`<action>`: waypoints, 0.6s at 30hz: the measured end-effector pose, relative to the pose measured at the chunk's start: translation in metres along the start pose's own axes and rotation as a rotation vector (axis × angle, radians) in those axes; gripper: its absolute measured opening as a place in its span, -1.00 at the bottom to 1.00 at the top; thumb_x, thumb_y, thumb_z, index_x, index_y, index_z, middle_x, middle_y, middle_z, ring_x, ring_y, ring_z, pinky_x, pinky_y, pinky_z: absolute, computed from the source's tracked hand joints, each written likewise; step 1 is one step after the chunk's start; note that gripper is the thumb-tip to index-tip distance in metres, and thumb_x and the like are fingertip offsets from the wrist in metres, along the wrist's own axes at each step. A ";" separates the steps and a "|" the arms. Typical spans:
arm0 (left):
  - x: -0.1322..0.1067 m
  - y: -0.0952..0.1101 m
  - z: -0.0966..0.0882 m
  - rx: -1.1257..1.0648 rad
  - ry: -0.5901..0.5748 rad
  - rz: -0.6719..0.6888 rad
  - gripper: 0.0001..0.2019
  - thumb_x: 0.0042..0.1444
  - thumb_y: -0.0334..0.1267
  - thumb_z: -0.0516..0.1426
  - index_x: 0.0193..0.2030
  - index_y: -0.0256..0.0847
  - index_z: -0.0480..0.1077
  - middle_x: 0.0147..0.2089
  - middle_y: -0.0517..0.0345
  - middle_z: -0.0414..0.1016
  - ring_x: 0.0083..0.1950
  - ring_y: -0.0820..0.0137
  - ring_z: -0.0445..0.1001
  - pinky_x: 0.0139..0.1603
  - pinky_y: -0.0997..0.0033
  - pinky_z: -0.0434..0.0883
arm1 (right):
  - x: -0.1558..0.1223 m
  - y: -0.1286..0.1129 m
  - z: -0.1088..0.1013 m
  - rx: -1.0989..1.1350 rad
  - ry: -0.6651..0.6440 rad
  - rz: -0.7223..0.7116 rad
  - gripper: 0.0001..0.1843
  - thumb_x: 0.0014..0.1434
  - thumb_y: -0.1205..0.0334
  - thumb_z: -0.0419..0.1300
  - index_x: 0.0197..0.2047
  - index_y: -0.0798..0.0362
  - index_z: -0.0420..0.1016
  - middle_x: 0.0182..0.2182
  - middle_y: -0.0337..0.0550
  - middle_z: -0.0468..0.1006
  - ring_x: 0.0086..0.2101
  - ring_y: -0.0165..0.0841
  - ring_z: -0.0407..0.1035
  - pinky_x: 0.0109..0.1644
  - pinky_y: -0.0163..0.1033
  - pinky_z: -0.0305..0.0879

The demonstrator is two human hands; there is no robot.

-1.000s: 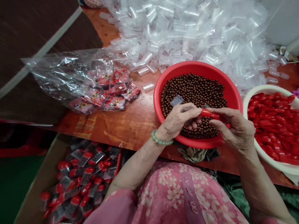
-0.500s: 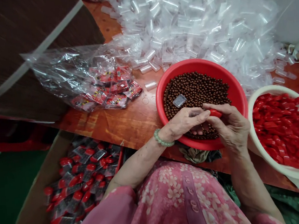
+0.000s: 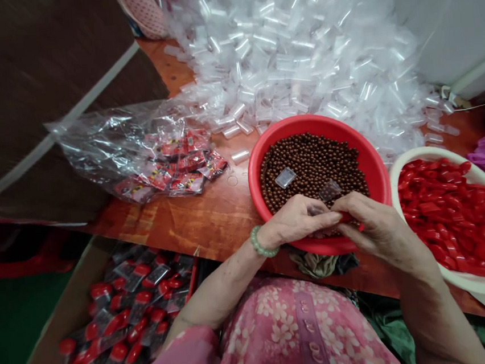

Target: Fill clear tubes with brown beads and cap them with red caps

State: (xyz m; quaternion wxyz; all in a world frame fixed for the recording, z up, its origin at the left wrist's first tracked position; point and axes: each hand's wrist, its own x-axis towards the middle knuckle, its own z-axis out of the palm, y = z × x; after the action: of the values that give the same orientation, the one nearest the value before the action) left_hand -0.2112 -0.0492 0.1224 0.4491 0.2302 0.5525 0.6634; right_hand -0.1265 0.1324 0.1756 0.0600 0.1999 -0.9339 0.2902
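Observation:
Over the near side of a red bowl (image 3: pixel 374 175) of brown beads (image 3: pixel 304 153), my two hands meet at the fingertips. My left hand (image 3: pixel 300 219), with a green bead bracelet (image 3: pixel 262 243), is closed round what looks like a clear plastic case, mostly hidden by the fingers. My right hand (image 3: pixel 373 226) pinches a red cap (image 3: pixel 347 217), of which only a little shows. Just beyond the fingertips is a clear rectangular piece (image 3: pixel 330 189); I cannot tell whether it is held or lies on the beads. Another clear case (image 3: pixel 285 178) rests on the beads.
A cream basin (image 3: pixel 400 169) of red caps (image 3: pixel 447 214) stands at the right. Clear cases (image 3: pixel 282 58) are heaped behind the bowl. To the left lie red packets (image 3: pixel 181 168) in a clear bag (image 3: pixel 101 138). Below, a box holds red-capped cases (image 3: pixel 130 307).
The view has shifted, so the bowl and table sit lower. My right hand has turned over the red cap, hiding more of it. A clear piece now shows beyond my fingertips.

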 end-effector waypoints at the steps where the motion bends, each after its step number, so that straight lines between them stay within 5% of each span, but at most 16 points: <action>1: 0.000 0.000 0.001 0.014 0.013 0.008 -0.45 0.03 0.25 0.33 -0.37 -0.32 0.50 -0.45 0.18 0.48 -0.40 0.51 0.39 -0.35 0.49 0.30 | -0.002 0.003 0.000 0.015 -0.012 0.008 -0.82 0.29 0.48 0.22 -0.13 0.00 0.49 -0.27 -0.23 0.58 -0.29 -0.43 0.51 -0.20 -0.36 0.45; 4: 0.000 0.000 0.005 -0.002 0.038 0.002 -0.49 0.02 0.19 0.36 -0.32 -0.31 0.49 -0.43 0.20 0.49 -0.39 0.51 0.42 -0.31 0.48 0.34 | -0.006 0.016 0.001 0.173 0.090 0.146 -0.84 0.26 0.39 0.30 -0.11 -0.03 0.56 -0.27 -0.24 0.63 -0.30 -0.43 0.55 -0.21 -0.36 0.49; 7: -0.001 0.001 0.007 -0.052 0.055 -0.019 -0.49 -0.04 0.17 0.39 -0.30 -0.30 0.45 -0.45 0.24 0.46 -0.43 0.52 0.41 -0.34 0.48 0.34 | -0.001 0.028 0.009 0.508 0.393 0.374 -0.80 0.20 0.22 0.41 -0.09 -0.06 0.61 -0.22 -0.25 0.71 -0.27 -0.40 0.63 -0.17 -0.31 0.59; 10: 0.000 0.001 0.008 -0.076 0.063 -0.009 -0.52 -0.08 0.07 0.44 -0.39 -0.28 0.37 -0.51 0.30 0.40 -0.46 0.56 0.36 -0.38 0.51 0.30 | 0.012 0.025 0.025 0.806 0.607 0.428 -0.76 0.15 0.11 0.46 -0.13 -0.07 0.61 -0.29 -0.29 0.74 -0.36 -0.37 0.65 -0.19 -0.23 0.65; 18: 0.002 -0.005 0.005 -0.173 0.045 0.013 -0.65 -0.07 -0.20 0.44 -0.46 -0.32 0.37 -0.53 0.26 0.38 -0.48 0.55 0.31 -0.44 0.50 0.25 | 0.036 -0.014 0.062 0.869 0.586 0.451 -0.64 0.05 -0.06 0.51 -0.16 -0.05 0.64 -0.24 -0.17 0.77 -0.24 -0.26 0.69 -0.10 -0.15 0.67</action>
State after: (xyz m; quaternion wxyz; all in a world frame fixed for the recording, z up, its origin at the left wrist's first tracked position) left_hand -0.2062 -0.0450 0.1191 0.4505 0.1791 0.5014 0.7167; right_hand -0.1530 0.0746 0.1398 0.1652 -0.0869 -0.6927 0.6967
